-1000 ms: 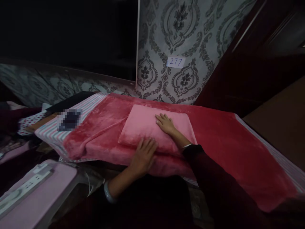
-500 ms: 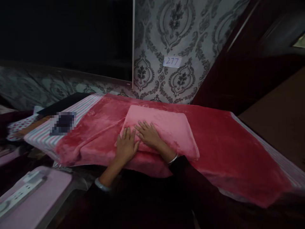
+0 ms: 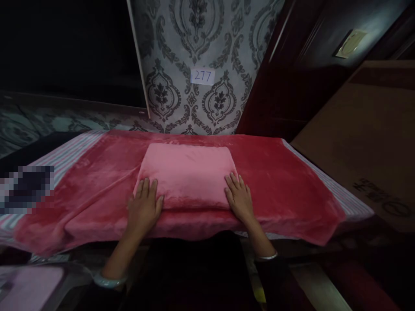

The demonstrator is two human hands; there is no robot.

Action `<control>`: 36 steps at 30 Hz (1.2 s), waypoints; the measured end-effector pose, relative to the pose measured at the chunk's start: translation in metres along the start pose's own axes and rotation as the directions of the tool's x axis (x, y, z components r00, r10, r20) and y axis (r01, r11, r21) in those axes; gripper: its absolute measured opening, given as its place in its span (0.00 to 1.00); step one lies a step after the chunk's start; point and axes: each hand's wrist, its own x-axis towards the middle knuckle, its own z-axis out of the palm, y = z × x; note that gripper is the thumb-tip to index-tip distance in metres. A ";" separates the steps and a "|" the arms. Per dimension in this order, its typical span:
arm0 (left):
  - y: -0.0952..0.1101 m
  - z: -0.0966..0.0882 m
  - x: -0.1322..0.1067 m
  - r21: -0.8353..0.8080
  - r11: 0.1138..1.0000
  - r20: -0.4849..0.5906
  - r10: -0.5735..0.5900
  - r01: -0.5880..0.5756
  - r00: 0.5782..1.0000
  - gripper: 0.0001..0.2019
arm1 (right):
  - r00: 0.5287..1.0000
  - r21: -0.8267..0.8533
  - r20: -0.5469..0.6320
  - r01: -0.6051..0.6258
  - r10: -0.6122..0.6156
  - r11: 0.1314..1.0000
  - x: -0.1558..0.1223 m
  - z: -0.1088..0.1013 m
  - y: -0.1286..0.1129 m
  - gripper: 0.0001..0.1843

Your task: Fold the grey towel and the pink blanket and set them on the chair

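A folded pink plush cloth [image 3: 186,175] lies as a neat rectangle on a red plush blanket [image 3: 285,185] spread over a striped surface. My left hand [image 3: 143,207] lies flat, fingers stretched out, at the folded cloth's near left corner. My right hand [image 3: 239,199] lies flat with fingers apart at its near right corner. Both hands press on the fabric and hold nothing.
A patterned grey wallpaper wall [image 3: 194,47] with a small "277" label [image 3: 202,76] stands behind. The striped sheet [image 3: 61,157] shows at the left and right edges. A brown cardboard box [image 3: 366,142] sits at the right. A pink object [image 3: 29,289] is at the lower left.
My hands, close together on the cloth's left part, have moved apart to its two near corners. The view has shifted so the cloth sits squarely in front.
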 end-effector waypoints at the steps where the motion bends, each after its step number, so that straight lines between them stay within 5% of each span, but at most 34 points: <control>1: -0.001 0.000 -0.001 -0.005 1.000 -0.005 -0.008 0.008 1.000 0.31 | 1.000 0.007 -0.022 -0.011 0.011 1.000 -0.001 0.002 0.000 0.28; 7: 0.001 -0.012 -0.003 -0.055 0.998 0.001 -0.041 0.041 0.999 0.29 | 0.998 0.052 -0.051 -0.025 0.028 0.998 -0.004 -0.003 -0.004 0.28; 10: 0.024 -0.024 0.005 -0.124 0.985 0.051 0.131 -0.124 0.990 0.28 | 0.991 0.066 -0.132 0.041 -0.032 0.997 -0.005 -0.017 -0.018 0.27; 14: 0.058 -0.029 0.034 -0.231 0.850 0.180 0.516 -0.474 0.837 0.28 | 0.958 0.091 -0.131 0.266 -0.253 0.960 -0.006 -0.025 -0.050 0.27; 16: 0.065 -0.022 0.048 -0.245 0.790 0.216 0.610 -0.562 0.763 0.29 | 0.959 0.095 -0.047 0.283 -0.279 0.954 -0.005 -0.019 -0.059 0.27; 19: 0.064 -0.004 0.059 -0.226 0.754 0.224 0.656 -0.616 0.721 0.31 | 0.962 0.076 0.012 0.270 -0.272 0.960 -0.005 -0.004 -0.063 0.28; 25: 0.057 0.013 0.054 -0.218 0.749 0.179 0.661 -0.626 0.729 0.31 | 0.964 0.067 0.001 0.266 -0.267 0.962 -0.009 0.006 -0.062 0.28; 31: 0.042 -0.007 0.081 -0.342 0.735 0.307 0.676 -0.585 0.669 0.30 | 0.935 0.102 0.185 0.288 -0.303 0.952 0.012 -0.030 -0.054 0.29; 36: 0.024 -0.022 0.137 -0.181 0.898 0.420 0.438 -0.400 0.795 0.30 | 0.961 0.073 0.192 0.189 -0.199 0.979 0.087 -0.055 -0.055 0.32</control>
